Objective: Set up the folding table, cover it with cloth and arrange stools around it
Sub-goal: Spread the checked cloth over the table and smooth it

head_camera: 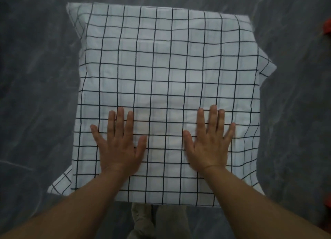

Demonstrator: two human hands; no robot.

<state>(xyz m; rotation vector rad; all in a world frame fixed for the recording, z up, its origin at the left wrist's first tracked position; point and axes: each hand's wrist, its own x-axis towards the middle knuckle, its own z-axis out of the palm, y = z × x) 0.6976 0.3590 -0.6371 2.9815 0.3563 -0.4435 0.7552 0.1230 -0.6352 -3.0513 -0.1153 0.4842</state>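
Note:
A white cloth with a black grid pattern [166,63] lies spread over the folding table, which it hides completely; its edges hang down on every side. My left hand [119,144] rests flat on the cloth near the front, palm down, fingers spread. My right hand [209,142] lies flat the same way a little to the right of it, also on the cloth. Neither hand holds anything. No stool stands fully in view.
Dark grey marbled floor [35,77] surrounds the table. A red object [327,26] shows at the right edge, and another red bit [328,200] lower down on the right. My legs in grey trousers [155,220] stand right at the table's front edge.

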